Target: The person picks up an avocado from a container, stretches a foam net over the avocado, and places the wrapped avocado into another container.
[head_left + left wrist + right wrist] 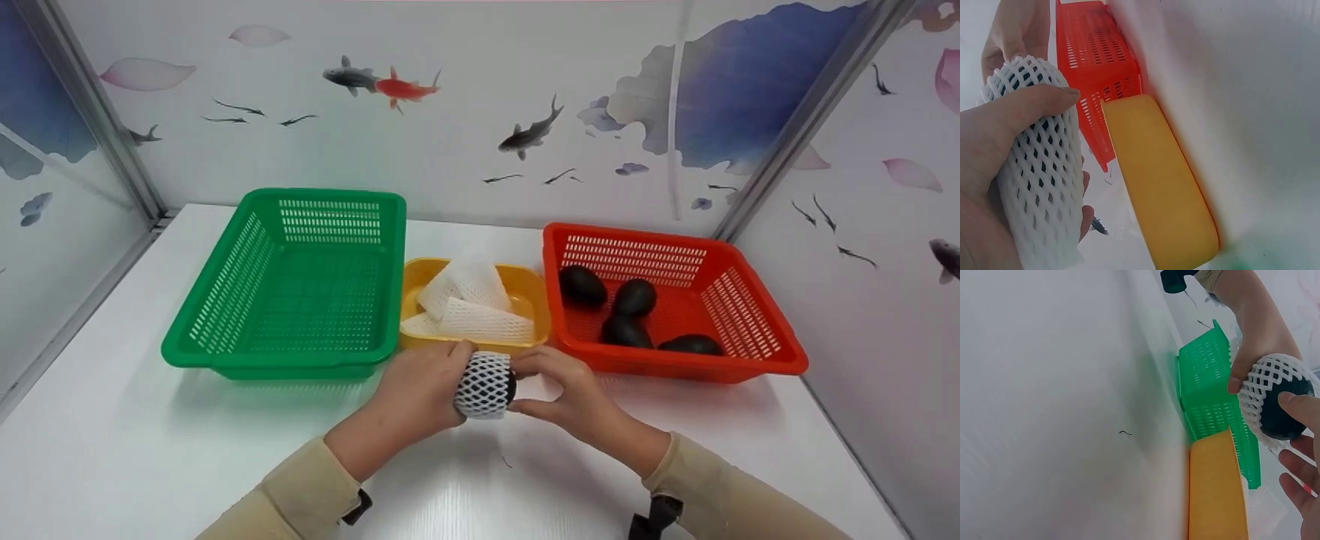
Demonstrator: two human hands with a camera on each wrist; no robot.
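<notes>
My left hand (416,390) grips a white foam net sleeve (482,386), its thumb lying over the mesh in the left wrist view. Inside the sleeve is a dark, smooth, oval avocado (1282,417), with one end bare toward the right. At that bare end, the thumb and fingers of my right hand (577,397) pinch the fruit. Sleeve and avocado are in front of the yellow basket. The left wrist view shows the mesh stretched round the fruit and reaching down past it; the left palm hides part of it.
A green basket (283,358) with slotted sides stands at the left. In the middle, a small yellow basket (534,300) holds several foam net sleeves (480,319). The red basket (757,300) at the right contains several dark avocados (636,298). Printed panels enclose the white table (480,487).
</notes>
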